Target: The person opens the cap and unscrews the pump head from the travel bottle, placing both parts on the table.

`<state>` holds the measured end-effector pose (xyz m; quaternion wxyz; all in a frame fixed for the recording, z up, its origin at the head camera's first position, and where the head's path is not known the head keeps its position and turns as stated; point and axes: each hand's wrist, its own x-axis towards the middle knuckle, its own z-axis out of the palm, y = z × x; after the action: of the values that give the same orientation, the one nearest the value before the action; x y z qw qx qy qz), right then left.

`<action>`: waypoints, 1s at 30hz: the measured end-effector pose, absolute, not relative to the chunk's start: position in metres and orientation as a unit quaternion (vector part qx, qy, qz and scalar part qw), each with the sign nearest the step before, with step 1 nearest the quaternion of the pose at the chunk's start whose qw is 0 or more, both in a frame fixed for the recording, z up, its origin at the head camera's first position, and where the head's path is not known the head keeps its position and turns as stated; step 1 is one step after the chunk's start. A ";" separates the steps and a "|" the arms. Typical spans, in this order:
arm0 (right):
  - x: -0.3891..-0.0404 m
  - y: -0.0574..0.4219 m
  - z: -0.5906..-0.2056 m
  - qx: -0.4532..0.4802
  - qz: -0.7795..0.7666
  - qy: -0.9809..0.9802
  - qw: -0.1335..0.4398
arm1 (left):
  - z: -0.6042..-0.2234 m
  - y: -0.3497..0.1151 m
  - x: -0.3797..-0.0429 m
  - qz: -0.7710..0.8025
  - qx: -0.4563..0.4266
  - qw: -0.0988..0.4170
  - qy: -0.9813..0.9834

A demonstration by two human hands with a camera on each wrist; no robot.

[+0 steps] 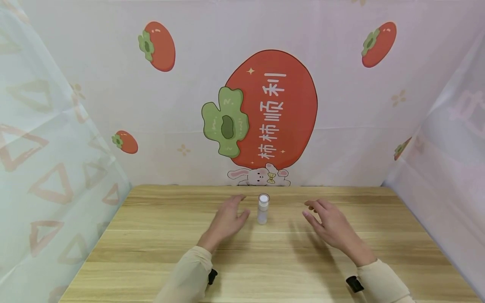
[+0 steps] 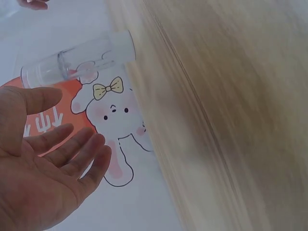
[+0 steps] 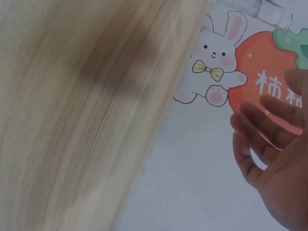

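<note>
A small clear bottle [image 1: 262,212] with a transparent cap stands upright on the wooden table, between the two hands. In the left wrist view the same bottle [image 2: 79,57] shows clear walls and a whitish base. My left hand [image 1: 227,219] is just left of it, fingers loosely bent and apart from the bottle; its palm [image 2: 48,168] faces inward with nothing in it. On the other side, farther off, my right hand [image 1: 331,223] hovers with relaxed fingers and holds nothing. The right wrist view catches part of the bottle [image 3: 260,10] at its top edge.
The wood-grain table [image 1: 265,269] ends at a back cloth [image 1: 341,139] printed with persimmons and a rabbit. Patterned cloth walls [image 1: 57,176] rise on the left and right. Dark straps [image 1: 355,284] sit at both wrists near the sleeves.
</note>
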<state>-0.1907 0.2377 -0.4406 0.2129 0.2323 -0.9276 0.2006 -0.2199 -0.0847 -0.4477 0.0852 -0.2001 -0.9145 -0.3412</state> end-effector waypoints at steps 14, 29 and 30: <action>-0.188 0.227 -0.438 0.231 0.226 -0.929 0.180 | -0.453 -0.062 -0.222 -0.419 -0.187 0.026 -0.888; -0.185 0.222 -0.439 0.237 0.234 -0.927 0.173 | -0.462 -0.040 -0.228 -0.509 -0.134 -0.013 -0.850; -0.185 0.222 -0.439 0.236 0.235 -0.927 0.172 | -0.462 -0.039 -0.228 -0.512 -0.131 -0.014 -0.849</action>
<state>-0.1852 0.2216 -0.4386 0.1718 0.2361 -0.9270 0.2355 -0.2276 -0.0386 -0.4625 -0.0140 -0.1312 -0.8488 -0.5120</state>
